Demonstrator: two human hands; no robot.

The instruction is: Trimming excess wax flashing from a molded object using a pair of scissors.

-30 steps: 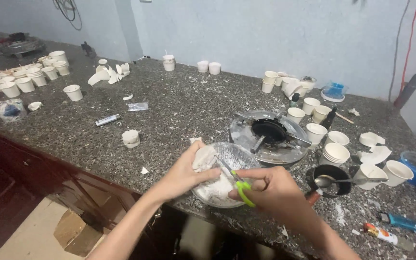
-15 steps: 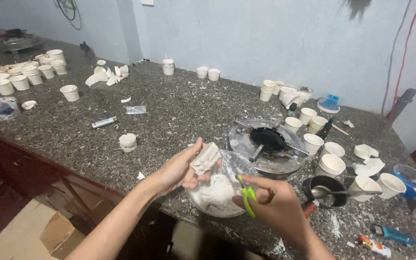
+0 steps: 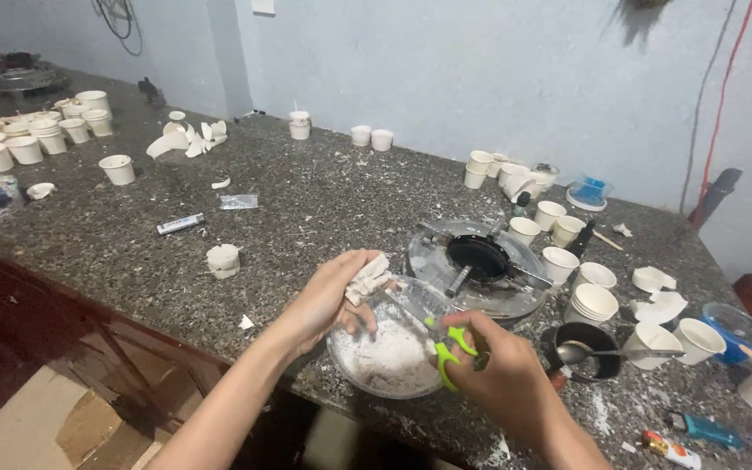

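A crumpled white lump (image 3: 367, 278), torn paper or plaster-caked scrap by the look of it, sits just left of centre in the lower half of the frame, pinched in the fingers of the left hand (image 3: 328, 300) and held over the rim of a clear plastic bowl (image 3: 341, 365) that carries a bed of white crumbs and powder. The right hand (image 3: 498, 383), lower centre-right, is clenched through the green handles of a pair of scissors (image 3: 446, 344), whose blades point up and left across the bowl toward the lump; whether the blades are parted or closed cannot be told.

By the look of it the step in hand is snipping or scraping the lump so that its bits drop into the bowl. A next cut would call for the blade tips to meet the lump's free edge, clear of the left fingertips, with the lump kept above the bowl.

The left forearm rises from the bottom edge, wrist bent, palm turned inward. The right wrist comes in from the lower right, knuckles up.

Just right of the bowl lies a round metal tray (image 3: 515, 300) with a black part in its middle; white paper cups (image 3: 594, 305) stand further right on the speckled stone counter (image 3: 306, 200).
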